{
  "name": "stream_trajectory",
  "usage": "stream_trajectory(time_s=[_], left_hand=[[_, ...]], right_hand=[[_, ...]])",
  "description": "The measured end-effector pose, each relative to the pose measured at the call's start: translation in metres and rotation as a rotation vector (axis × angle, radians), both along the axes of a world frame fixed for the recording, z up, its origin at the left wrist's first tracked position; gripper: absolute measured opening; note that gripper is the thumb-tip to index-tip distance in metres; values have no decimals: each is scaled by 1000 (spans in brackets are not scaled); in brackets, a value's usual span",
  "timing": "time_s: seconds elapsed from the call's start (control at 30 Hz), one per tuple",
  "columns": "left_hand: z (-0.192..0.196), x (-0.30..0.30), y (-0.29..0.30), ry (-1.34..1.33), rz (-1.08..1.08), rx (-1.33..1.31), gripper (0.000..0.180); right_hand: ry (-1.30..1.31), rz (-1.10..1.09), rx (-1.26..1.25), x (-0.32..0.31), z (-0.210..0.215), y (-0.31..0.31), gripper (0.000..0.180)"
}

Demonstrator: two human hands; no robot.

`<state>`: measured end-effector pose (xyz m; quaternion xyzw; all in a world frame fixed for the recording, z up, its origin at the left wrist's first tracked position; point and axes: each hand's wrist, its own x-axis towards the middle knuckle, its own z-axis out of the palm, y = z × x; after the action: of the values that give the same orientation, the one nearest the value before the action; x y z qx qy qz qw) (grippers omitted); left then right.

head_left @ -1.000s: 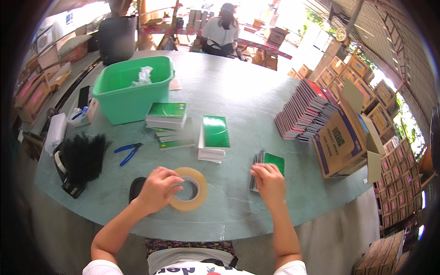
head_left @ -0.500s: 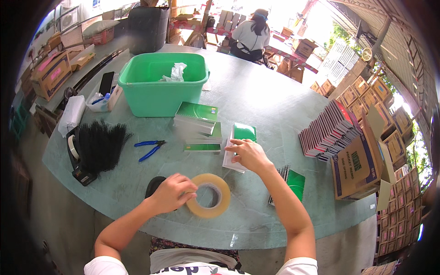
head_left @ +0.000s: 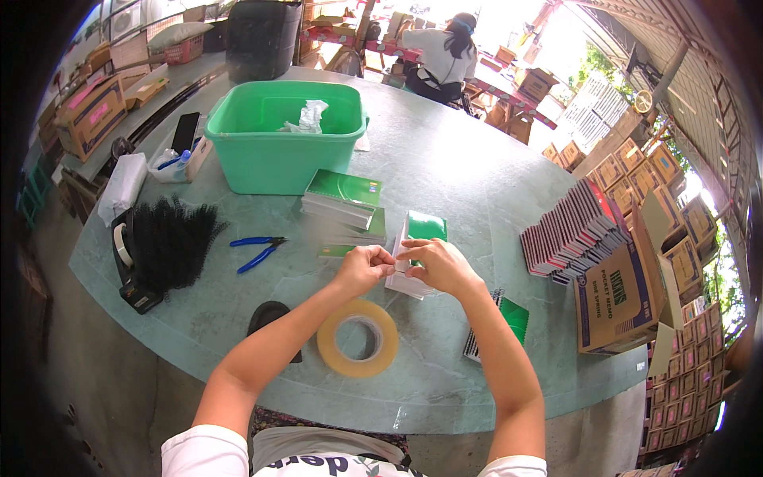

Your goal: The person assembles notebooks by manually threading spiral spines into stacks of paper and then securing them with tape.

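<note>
- Fingers of the left hand (head_left: 362,269) and the right hand (head_left: 435,265) are pinched narrow on the near edge of a small stack of green notebooks (head_left: 415,253), which lies just behind the tape roll (head_left: 358,337).
- Left of the tape roll lie blue pliers (head_left: 257,250) and black spiral bindings (head_left: 171,238); a spiral notebook (head_left: 498,322) lies to its right, a green tub (head_left: 282,133) far behind.
- Half a second ago the left hand rested on the tape roll; now both hands meet at the stack.
</note>
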<state>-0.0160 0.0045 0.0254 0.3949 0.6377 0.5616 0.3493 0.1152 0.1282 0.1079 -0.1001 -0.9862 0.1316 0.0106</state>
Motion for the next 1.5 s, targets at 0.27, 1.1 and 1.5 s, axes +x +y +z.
stream_trajectory(time_s=[0.27, 1.1, 1.5], left_hand=[[-7, 0, -2, 24, 39, 22, 17], [1, 18, 4, 152, 27, 83, 29], [4, 22, 3, 469, 9, 209, 25]], right_hand=[[146, -10, -161, 6, 3, 2, 34], [114, 71, -135, 13, 6, 12, 32], [145, -204, -280, 12, 13, 1, 40]])
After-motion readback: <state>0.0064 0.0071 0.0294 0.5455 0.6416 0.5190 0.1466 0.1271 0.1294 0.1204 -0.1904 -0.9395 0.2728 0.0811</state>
